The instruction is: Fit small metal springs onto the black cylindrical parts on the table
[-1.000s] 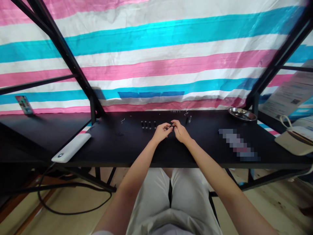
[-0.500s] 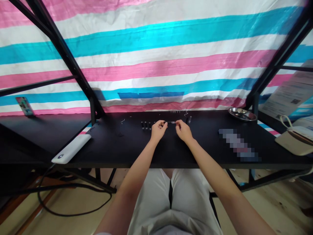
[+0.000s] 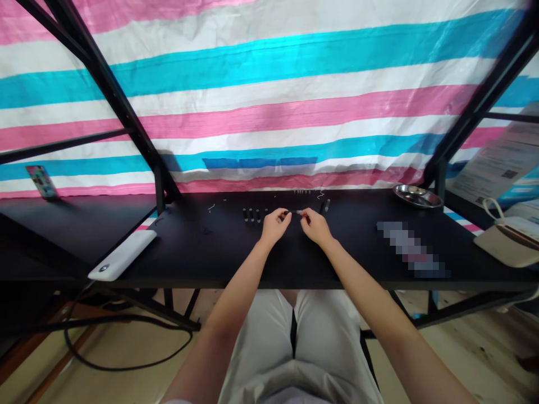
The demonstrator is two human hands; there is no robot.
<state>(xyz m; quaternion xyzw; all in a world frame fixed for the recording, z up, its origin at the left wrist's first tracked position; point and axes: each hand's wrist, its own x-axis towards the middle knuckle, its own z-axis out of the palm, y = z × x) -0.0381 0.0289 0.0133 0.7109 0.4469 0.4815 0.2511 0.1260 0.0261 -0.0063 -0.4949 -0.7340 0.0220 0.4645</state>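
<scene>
Over the middle of the black table, my left hand [image 3: 274, 227] pinches the dark end of a small slim tube [image 3: 293, 212]. My right hand [image 3: 316, 226] has its fingertips closed on the tube's paler, clear-looking end. The tube lies level between the two hands, and the fingers cover both its ends. Just left of my left hand stands a row of several small black tubes [image 3: 251, 215] with pale ends. Beyond my right hand are a dark tube [image 3: 323, 206] and a greyish one [image 3: 327, 205], side by side.
Tiny pale pieces [image 3: 302, 192] line the table's back edge, near a curled white strip [image 3: 321, 194]. A metal dish [image 3: 418, 196] sits at back right, a beige pouch [image 3: 507, 242] at far right. On the left lies a white power strip [image 3: 123, 256] with a black cable.
My hands have drawn slightly closer together, so less of the tube shows between them. The things on the table have stayed put.
</scene>
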